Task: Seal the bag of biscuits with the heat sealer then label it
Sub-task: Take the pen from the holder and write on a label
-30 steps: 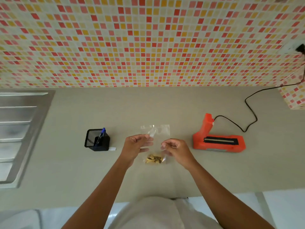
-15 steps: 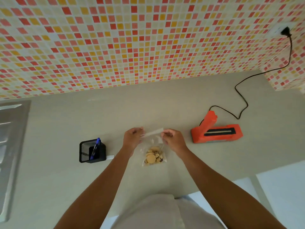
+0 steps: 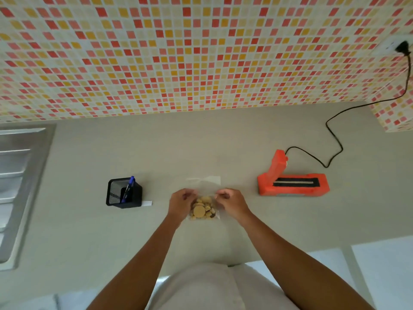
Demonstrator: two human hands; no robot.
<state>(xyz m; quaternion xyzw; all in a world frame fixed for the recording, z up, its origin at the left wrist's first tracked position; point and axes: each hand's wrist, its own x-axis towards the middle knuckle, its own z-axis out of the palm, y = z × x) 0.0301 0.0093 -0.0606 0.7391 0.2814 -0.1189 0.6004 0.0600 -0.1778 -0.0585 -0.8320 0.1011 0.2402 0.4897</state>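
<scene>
Biscuits [image 3: 202,210] are sitting at the near end of a clear plastic bag [image 3: 204,198], which is lying flat on the grey counter [image 3: 201,148] straight in front of the person. The left hand [image 3: 181,203] is pinching the bag's left edge between thumb and fingers, and the right hand [image 3: 231,203] is pinching the right edge the same way, so the bag is lying between the two hands. Its empty upper part is stretching away from the person toward the tiled wall [image 3: 178,52], with the open mouth at the far end.

To the right, well apart from the bag, an orange heat sealer [image 3: 292,181] is resting on the counter with its lid standing raised at the left end. Its black cord [image 3: 335,139] is running across the counter up to a plug [image 3: 403,47] in the wall socket. To the left, a black mesh pen holder [image 3: 124,193] is holding a blue pen [image 3: 129,186], and a small white label [image 3: 147,203] is lying just beside the holder. A metal sink drainer [image 3: 20,175] is showing at the far left edge.
</scene>
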